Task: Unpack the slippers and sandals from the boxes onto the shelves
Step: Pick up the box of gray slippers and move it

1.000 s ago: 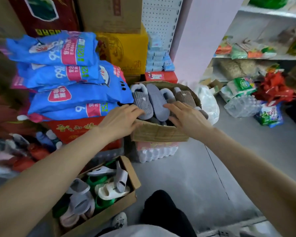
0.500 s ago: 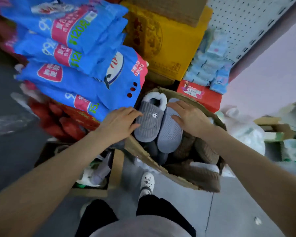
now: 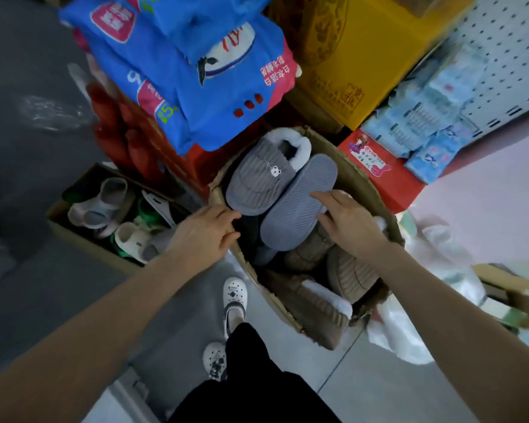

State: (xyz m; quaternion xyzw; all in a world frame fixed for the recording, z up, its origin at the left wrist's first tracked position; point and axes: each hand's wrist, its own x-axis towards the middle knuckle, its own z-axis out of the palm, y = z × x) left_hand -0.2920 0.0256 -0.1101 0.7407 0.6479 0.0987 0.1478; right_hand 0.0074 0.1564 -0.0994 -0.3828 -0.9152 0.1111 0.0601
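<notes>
An open cardboard box (image 3: 359, 181) holds plush slippers. On top lies a grey slipper (image 3: 257, 184) with a white fur cuff and a small bear mark. Beside it a second grey slipper (image 3: 293, 209) lies sole up. Brown slippers (image 3: 353, 276) fill the near end. My left hand (image 3: 203, 232) is at the box's left rim, its fingertips touching the toe of the bear slipper. My right hand (image 3: 350, 222) rests on the right edge of the upturned sole, fingers fairly straight. A lower box (image 3: 74, 236) on the floor at left holds pale and green sandals (image 3: 110, 206).
Blue bags (image 3: 196, 74) are stacked behind the boxes, overhanging the slipper box. A yellow carton (image 3: 358, 56), a red box (image 3: 382, 175) and tissue packs (image 3: 425, 126) stand against a white pegboard (image 3: 501, 50). A white plastic bag (image 3: 409, 334) lies at right. My white clogs (image 3: 234, 296) stand on grey floor.
The view has closed in and tipped down over the slipper box. My left hand slid back to the grey slipper's toe, and my right hand moved down the upturned sole.
</notes>
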